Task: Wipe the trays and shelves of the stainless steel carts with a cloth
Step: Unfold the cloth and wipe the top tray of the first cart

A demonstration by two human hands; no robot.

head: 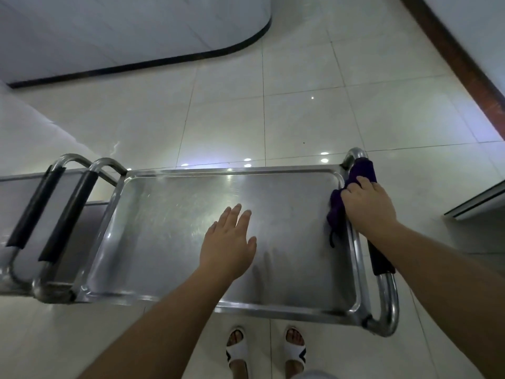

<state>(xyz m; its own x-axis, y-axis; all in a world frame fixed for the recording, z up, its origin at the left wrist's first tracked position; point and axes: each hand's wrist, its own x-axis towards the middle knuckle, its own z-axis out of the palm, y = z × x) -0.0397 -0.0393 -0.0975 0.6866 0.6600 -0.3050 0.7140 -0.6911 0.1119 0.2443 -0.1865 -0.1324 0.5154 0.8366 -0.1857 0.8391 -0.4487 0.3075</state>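
A stainless steel cart stands in front of me, its top tray (pixel 169 214) shiny and bare. My left hand (pixel 228 242) lies flat on the tray's middle with straight, spread fingers. At the tray's right rim my right hand (pixel 367 205) grips a dark purple cloth (pixel 337 206), bunched against the rim and the cart's right handle (pixel 388 302). Part of the cloth drapes over the handle's far end and part hangs onto the tray.
A second steel cart (pixel 16 195) stands against the left side, and two black-padded handles (pixel 68 212) sit side by side there. White tiled floor lies all around. A curved white counter base (pixel 136 36) stands far left; a brown-trimmed wall runs far right. My sandalled feet (pixel 265 351) are below the cart.
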